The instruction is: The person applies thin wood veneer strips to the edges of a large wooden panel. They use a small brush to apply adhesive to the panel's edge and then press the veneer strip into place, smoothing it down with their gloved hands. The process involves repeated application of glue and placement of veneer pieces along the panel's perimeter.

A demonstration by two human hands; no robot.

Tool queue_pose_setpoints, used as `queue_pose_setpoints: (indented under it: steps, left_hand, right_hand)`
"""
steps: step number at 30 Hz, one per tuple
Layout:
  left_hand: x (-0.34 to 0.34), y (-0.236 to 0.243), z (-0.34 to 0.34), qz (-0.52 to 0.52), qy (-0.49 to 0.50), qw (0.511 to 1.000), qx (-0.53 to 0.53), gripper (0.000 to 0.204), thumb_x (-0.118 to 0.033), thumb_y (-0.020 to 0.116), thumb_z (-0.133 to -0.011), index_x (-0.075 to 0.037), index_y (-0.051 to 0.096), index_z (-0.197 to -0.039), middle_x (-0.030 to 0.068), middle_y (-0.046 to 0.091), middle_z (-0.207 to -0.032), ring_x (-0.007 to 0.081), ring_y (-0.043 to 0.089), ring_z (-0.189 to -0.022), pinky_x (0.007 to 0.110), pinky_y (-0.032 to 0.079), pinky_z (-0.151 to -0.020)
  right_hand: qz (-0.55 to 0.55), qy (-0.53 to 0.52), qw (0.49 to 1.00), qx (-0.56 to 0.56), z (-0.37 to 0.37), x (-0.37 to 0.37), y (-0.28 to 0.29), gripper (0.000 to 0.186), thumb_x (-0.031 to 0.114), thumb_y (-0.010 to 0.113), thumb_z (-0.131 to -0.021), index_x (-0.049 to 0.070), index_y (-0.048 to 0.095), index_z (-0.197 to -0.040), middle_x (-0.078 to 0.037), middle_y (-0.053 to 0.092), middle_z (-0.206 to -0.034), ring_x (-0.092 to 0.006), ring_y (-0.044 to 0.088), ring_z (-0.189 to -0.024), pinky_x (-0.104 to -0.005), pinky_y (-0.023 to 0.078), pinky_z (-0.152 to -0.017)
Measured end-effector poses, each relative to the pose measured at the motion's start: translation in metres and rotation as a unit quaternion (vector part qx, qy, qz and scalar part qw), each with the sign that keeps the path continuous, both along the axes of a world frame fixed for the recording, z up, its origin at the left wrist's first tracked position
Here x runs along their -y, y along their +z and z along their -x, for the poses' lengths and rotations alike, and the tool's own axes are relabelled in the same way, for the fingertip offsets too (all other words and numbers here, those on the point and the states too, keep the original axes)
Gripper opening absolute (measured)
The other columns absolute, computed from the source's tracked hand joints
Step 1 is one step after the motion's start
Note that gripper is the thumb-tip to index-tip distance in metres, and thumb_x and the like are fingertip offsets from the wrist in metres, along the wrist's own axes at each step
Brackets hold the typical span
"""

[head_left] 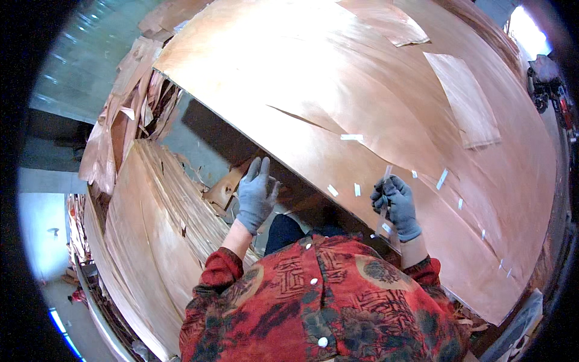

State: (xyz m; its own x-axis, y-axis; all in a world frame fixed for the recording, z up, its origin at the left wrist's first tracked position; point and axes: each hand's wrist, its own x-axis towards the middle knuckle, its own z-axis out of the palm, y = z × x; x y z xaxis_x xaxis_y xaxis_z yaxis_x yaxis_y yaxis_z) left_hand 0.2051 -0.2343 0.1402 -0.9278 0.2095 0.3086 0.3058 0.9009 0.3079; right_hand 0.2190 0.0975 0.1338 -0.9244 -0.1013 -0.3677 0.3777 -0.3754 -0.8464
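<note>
A large sheet of pale reddish-brown wood veneer (241,72) lies in front of me, with a long split running across it. Short white tape pieces (351,137) are stuck along the split and around it. In a grey glove, my right hand (399,208) pinches a narrow, pale strip (382,218) upright over the sheet's near part; I cannot tell whether it is veneer or tape. My left hand (256,198), also gloved in grey, is held up empty with fingers apart, beside the sheet's near left edge and over the dark gap there.
To the left stands a stack of veneer sheets (151,223), with torn veneer scraps (123,114) hanging behind it. A loose rectangular veneer piece (464,99) rests on the sheet's far right. Dark machinery (546,84) stands at the far right edge.
</note>
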Motion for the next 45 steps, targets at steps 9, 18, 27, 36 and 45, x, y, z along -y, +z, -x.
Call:
queue_pose_setpoints:
  steps: [9,18,27,36,45]
  left_hand:
    - [0.090,-0.067,0.193,0.069,-0.045,0.993,-0.088,0.100,-0.027,0.064,-0.077,0.001,-0.005,-0.144,0.0094,0.034,-0.144,0.0406,0.013,-0.137,0.047,0.020,-0.107]
    - [0.140,-0.074,0.402,-0.046,-0.086,0.993,-0.072,0.104,-0.038,0.071,-0.073,0.000,0.006,-0.144,0.0113,0.036,-0.141,0.0410,0.012,-0.136,0.048,0.018,-0.108]
    - [0.136,-0.050,0.530,-0.030,-0.217,0.976,-0.007,0.109,-0.049,0.071,-0.067,-0.004,0.010,-0.145,0.0089,0.036,-0.143,0.0371,0.012,-0.138,0.046,0.019,-0.109]
    - [0.123,-0.062,0.532,-0.050,-0.213,0.976,-0.009,0.092,-0.051,0.069,-0.068,-0.003,0.033,-0.138,0.0242,0.040,-0.134,0.0380,0.035,-0.127,0.045,0.030,-0.104]
    - [0.122,-0.061,0.537,-0.065,-0.216,0.974,-0.014,0.098,-0.054,0.071,-0.064,0.002,0.034,-0.135,0.0266,0.043,-0.130,0.0419,0.041,-0.120,0.044,0.035,-0.100]
  right_hand:
    - [-0.134,-0.156,0.978,0.022,0.054,0.052,-0.009,0.026,0.028,0.052,-0.094,0.002,0.058,-0.088,-0.008,0.060,-0.067,-0.0141,0.058,-0.054,-0.0244,0.047,-0.050]
    - [-0.246,-0.153,0.953,0.083,0.119,0.139,0.048,0.026,0.026,0.051,-0.094,0.002,0.057,-0.086,-0.008,0.061,-0.069,-0.0130,0.059,-0.058,-0.0243,0.047,-0.052]
    - [-0.187,-0.010,0.977,0.101,0.260,0.193,0.010,0.029,0.027,0.051,-0.093,-0.001,0.059,-0.094,-0.008,0.063,-0.079,-0.0108,0.059,-0.065,-0.0215,0.047,-0.057]
    - [-0.234,-0.014,0.972,0.034,0.425,0.154,-0.017,0.022,0.022,0.049,-0.093,0.003,0.057,-0.087,-0.007,0.061,-0.076,-0.0091,0.055,-0.058,-0.0213,0.043,-0.050]
    - [-0.462,0.341,0.812,-0.106,0.565,0.194,-0.009,0.024,0.029,0.060,-0.082,0.006,0.066,-0.084,-0.008,0.064,-0.073,-0.0187,0.061,-0.066,-0.0304,0.047,-0.061]
